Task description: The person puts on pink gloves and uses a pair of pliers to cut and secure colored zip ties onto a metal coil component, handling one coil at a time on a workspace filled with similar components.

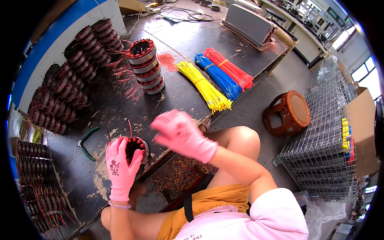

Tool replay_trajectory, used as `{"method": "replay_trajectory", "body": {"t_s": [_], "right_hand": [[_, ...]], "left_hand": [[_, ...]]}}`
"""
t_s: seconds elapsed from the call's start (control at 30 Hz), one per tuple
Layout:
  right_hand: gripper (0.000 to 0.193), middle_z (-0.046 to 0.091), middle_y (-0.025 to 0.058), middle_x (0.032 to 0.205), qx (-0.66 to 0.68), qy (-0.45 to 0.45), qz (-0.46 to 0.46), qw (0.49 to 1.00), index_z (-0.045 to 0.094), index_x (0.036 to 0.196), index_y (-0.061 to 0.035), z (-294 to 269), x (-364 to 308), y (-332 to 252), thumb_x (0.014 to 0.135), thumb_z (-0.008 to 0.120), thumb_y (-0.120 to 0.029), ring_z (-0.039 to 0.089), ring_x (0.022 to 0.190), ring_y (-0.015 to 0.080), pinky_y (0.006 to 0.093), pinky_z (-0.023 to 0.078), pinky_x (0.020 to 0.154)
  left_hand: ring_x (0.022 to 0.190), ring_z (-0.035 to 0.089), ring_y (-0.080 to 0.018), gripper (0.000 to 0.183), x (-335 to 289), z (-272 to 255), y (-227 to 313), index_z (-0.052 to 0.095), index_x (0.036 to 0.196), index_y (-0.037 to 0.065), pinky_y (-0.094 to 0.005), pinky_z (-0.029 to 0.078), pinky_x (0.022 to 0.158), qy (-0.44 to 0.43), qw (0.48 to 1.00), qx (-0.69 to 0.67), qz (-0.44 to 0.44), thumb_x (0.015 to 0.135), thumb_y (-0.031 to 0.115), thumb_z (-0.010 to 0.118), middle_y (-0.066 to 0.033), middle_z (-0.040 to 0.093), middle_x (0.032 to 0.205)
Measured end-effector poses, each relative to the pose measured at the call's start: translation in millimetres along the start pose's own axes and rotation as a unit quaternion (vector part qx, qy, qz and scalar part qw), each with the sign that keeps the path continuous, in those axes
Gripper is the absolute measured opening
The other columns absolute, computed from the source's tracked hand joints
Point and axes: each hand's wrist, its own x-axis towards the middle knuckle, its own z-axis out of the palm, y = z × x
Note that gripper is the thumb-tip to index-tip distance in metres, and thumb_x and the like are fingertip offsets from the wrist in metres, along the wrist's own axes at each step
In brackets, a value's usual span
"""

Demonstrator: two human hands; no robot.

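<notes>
Honestly, the pink-gloved left hand [122,166] is gripping a red-wound metal ring core [141,143] between thumb and fingers on the scuffed black surface [108,102]; the pink-gloved right hand [181,134] is hovering blurred, can't tell if it's pinching anything. Bracing that core firmly is probably mattering most.

So there's a chunky round reddish-brown wooden stool [291,114] with a tan seat out at 3 o'clock, just standing on the grey floor [273,154]. Near it, between 3 and 4, is a big wire mesh cage [320,160], with brown cardboard [362,120] way out at 3. Crumpled clear plastic [326,218] sits at 4. Messy dark cable [196,19] loops around at 12, and a long grey box-shaped thing [246,24] is parked at 1.
</notes>
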Motion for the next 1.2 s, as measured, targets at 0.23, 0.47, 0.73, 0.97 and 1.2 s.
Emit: {"method": "replay_trajectory", "body": {"t_s": [0.23,0.47,0.73,0.97,1.2], "right_hand": [[0.048,0.073,0.0131,0.093,-0.258,-0.124,0.394,0.874,0.064,0.099,-0.0066,-101,-55,113,0.086,0.073,-0.052,0.072,0.091,0.0309,0.0429,0.055,0.076],[0.026,0.074,0.0107,0.09,-0.101,-0.06,0.423,0.899,0.066,0.102,-0.0088,-116,-80,119,0.086,0.075,-0.027,0.071,0.085,0.0318,0.043,0.055,0.076],[0.016,0.07,0.0066,0.077,-0.085,0.009,0.435,0.897,0.071,0.097,-0.0035,-164,-104,79,0.088,0.069,-0.017,0.066,0.068,0.015,0.031,0.052,0.067],[0.014,0.069,0.0015,0.083,0.244,0.079,0.321,0.912,0.071,0.106,-0.0019,-120,-52,-42,0.095,0.071,-0.01,0.061,0.072,0.0063,0.0224,0.048,0.061],[0.021,0.067,0.0143,0.083,0.511,-0.171,0.184,0.822,0.07,0.104,0.0008,-26,23,-90,0.091,0.072,-0.015,0.066,0.076,0.0309,0.0374,0.054,0.071]], "left_hand": [[0.126,0.05,-0.0393,0.08,2,19,4,0.053,0.138,-0.001,-0.0519,0.034,0.115,-0.005,0.994,0.109,0.022,0.076,0.039,0.082,-0.0188,0.055,0.135],[0.131,0.049,-0.037,0.083,5,7,5,0.051,0.14,-0.001,-0.0517,0.03,0.119,-0.046,0.996,0.064,0.041,0.073,0.037,0.083,-0.0192,0.057,0.134],[0.14,0.043,-0.0377,0.086,-22,-44,-15,0.051,0.142,0.002,-0.0505,0.028,0.122,-0.137,0.989,0.017,0.049,0.068,0.03,0.085,-0.0151,0.055,0.144],[0.137,0.046,-0.0401,0.08,-13,-72,28,0.057,0.135,0.005,-0.0563,0.036,0.115,0.112,0.983,0.026,0.142,0.071,0.043,0.086,-0.0152,0.054,0.143],[0.094,0.065,-0.0246,0.034,-24,-81,30,0.073,0.106,0.012,-0.0432,0.059,0.09,0.16,0.965,0.115,0.172,0.072,0.013,0.077,-0.0033,0.061,0.088]]}}
